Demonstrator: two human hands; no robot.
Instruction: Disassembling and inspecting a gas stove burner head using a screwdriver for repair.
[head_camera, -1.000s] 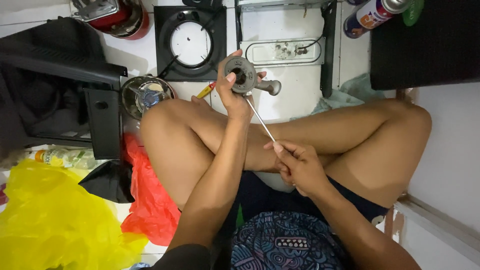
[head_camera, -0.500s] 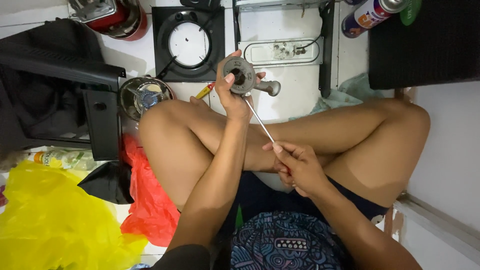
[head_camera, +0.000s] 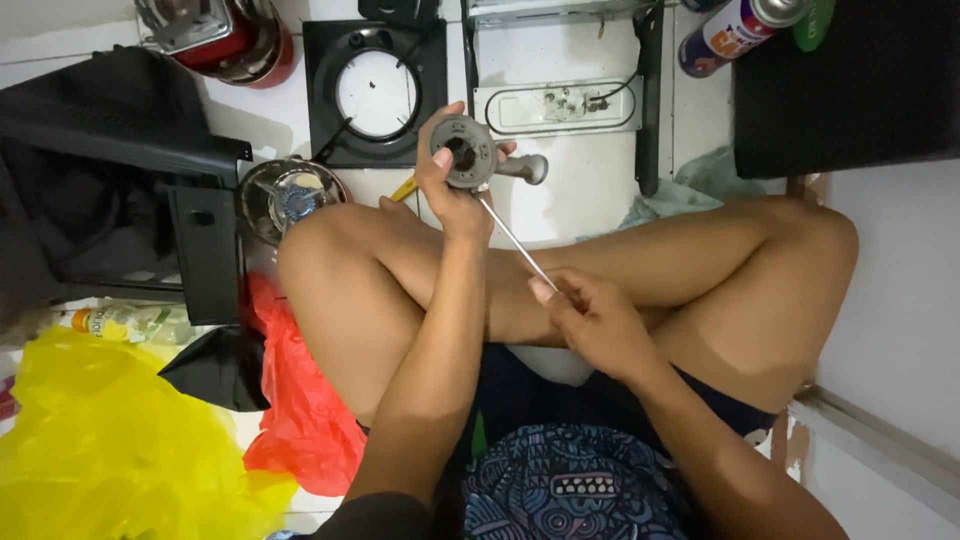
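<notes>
1. Far left, a crumpled yellow plastic bag lies as before.
2. Left hand stays clamped on the round grey metal burner part, unmoved.
3. Right hand keeps pinching the thin metal rod; work continues steadily.

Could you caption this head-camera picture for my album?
Left hand grips a round grey metal part; right hand holds a thin screwdriver against it.
</notes>
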